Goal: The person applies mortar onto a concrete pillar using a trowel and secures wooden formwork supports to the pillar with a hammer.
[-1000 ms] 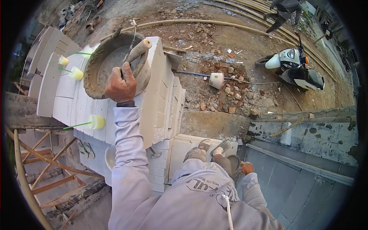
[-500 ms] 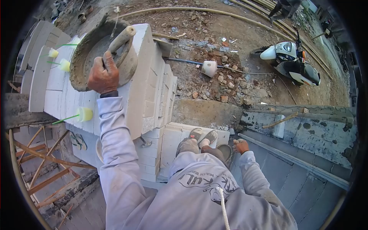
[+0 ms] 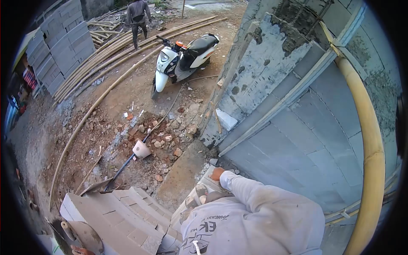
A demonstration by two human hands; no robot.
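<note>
At the lower left edge, my left hand [image 3: 80, 250] is mostly cut off by the frame. Its curled fingers lie at the near rim of a mortar-smeared bowl [image 3: 90, 239]. A trowel with a wooden handle [image 3: 67, 229] leans in that bowl, close to my fingers. The bowl rests at the end of a stack of pale blocks [image 3: 117, 214]. My right hand [image 3: 217, 173] hangs beside my body above a narrow block ledge [image 3: 206, 180], its fingers curled in. What it may hold is hidden. My sandalled feet [image 3: 197, 196] stand on the ledge.
A bamboo pole [image 3: 365, 140] rises close on the right, before a block wall [image 3: 314, 140]. Rubble and a whitish container [image 3: 141, 149] lie below. Further off are a scooter [image 3: 182, 63], long bamboo poles [image 3: 97, 59] and a walking person [image 3: 138, 19].
My view has swung to the right, so the bowl and left hand now sit at the lower left edge. The wall and bamboo pole have come into view. My right hand stays low and curled.
</note>
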